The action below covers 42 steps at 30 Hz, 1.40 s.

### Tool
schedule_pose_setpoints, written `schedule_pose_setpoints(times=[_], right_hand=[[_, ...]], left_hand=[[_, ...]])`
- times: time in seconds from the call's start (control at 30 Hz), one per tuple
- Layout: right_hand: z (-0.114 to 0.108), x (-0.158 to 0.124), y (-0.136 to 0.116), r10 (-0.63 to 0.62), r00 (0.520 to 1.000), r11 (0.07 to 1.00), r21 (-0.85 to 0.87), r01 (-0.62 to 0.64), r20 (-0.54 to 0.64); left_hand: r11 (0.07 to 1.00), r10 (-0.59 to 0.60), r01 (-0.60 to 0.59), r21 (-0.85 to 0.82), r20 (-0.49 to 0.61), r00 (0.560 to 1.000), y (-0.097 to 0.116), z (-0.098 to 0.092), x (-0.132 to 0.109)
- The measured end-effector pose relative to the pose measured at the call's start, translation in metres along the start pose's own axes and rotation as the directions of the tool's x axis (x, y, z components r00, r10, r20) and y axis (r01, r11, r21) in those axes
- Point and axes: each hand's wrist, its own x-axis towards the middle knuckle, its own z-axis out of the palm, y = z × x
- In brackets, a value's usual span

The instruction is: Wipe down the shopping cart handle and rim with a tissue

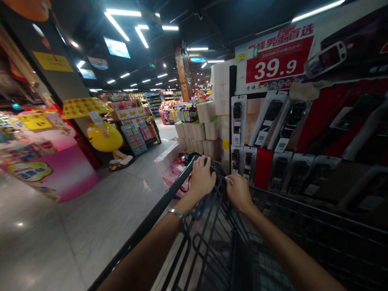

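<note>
1. Black metal shopping cart [144,223] right up front, bar slanting across the view and wire basket underneath, with the floor [121,194] off to its left.
2. Left hand [202,176] is at the far end of that bar, fingers bent over it and mostly closed on the cart. There's a silvery band [175,213] on that wrist.
3. Right hand [239,192] is just beside it, at the cart's wire edge. Fingers are curled in, hardly any gap, but honestly can't tell if they've got hold of the wire.
4. Just past the hands: pink packs [172,173] sitting low, white rolls [198,133] stacked behind.
5. Right side has hanging packaged gadgets [237,117] under a 39.9 price sign [279,66].
6. Over left, a yellow figure [104,136] beside a pink display stand [75,173].
</note>
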Motion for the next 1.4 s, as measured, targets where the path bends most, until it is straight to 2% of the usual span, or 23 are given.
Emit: schedule_pose_setpoints(times=[0.13, 0.27, 0.37, 0.47, 0.6, 0.7, 0.8, 0.87, 0.93, 1.03, 1.1, 1.23, 1.4], right_hand=[[0.003, 0.009, -0.003, 0.027, 0.998, 0.999, 0.047, -0.025, -0.057], [0.002, 0.007, 0.002, -0.107, 0.988, 0.99, 0.076, 0.116, -0.11], [0.001, -0.002, 0.006, -0.204, 0.979, 0.975, -0.092, 0.204, 0.013], [-0.004, -0.012, 0.005, -0.198, 0.972, 0.934, -0.277, 0.226, 0.125], [-0.02, -0.018, 0.01, -0.103, 0.985, 0.916, -0.373, 0.15, 0.142], [-0.037, -0.013, 0.019, -0.017, 0.997, 0.942, -0.333, 0.04, 0.07], [-0.045, 0.001, 0.021, -0.089, 0.995, 0.979, -0.189, 0.081, -0.038], [-0.042, 0.01, 0.016, -0.144, 0.987, 0.984, -0.116, 0.135, -0.068], [-0.032, 0.016, 0.01, -0.143, 0.99, 0.984, -0.106, 0.14, -0.019], [-0.017, 0.016, 0.005, -0.078, 0.994, 0.978, -0.19, 0.091, 0.074], [-0.012, 0.014, 0.006, -0.039, 0.995, 0.963, -0.262, 0.062, 0.091], [-0.014, 0.009, 0.013, -0.02, 0.996, 0.935, -0.351, 0.051, 0.092], [-0.024, 0.001, 0.024, -0.004, 1.0, 0.934, -0.356, 0.012, 0.023]], left_hand=[[0.999, -0.031, 0.031, -0.042, -0.006, 1.0, 0.003, 0.002, -0.001], [0.996, -0.041, 0.045, -0.074, 0.053, 0.998, 0.005, 0.002, 0.0], [0.993, -0.056, 0.063, -0.104, 0.07, 0.996, 0.006, 0.0, 0.0], [0.987, -0.065, 0.073, -0.143, 0.062, 0.996, 0.007, -0.001, -0.001], [0.992, -0.083, 0.085, -0.093, 0.019, 0.996, 0.008, 0.0, -0.002], [0.995, -0.083, 0.085, -0.057, 0.023, 0.996, 0.008, 0.004, -0.004], [0.997, -0.04, 0.043, -0.062, 0.063, 0.997, 0.008, 0.009, -0.004], [0.998, -0.011, 0.017, -0.063, 0.086, 0.996, 0.008, 0.012, -0.002], [0.998, 0.008, -0.002, -0.059, 0.103, 0.995, 0.009, 0.015, 0.0], [0.999, 0.022, -0.016, -0.047, 0.124, 0.992, 0.009, 0.018, 0.002], [0.999, 0.015, -0.009, -0.039, 0.136, 0.991, 0.009, 0.02, 0.002], [0.999, -0.017, 0.021, -0.027, 0.155, 0.988, 0.009, 0.02, 0.002], [1.0, -0.022, 0.025, -0.017, 0.17, 0.985, 0.012, 0.014, 0.001]])
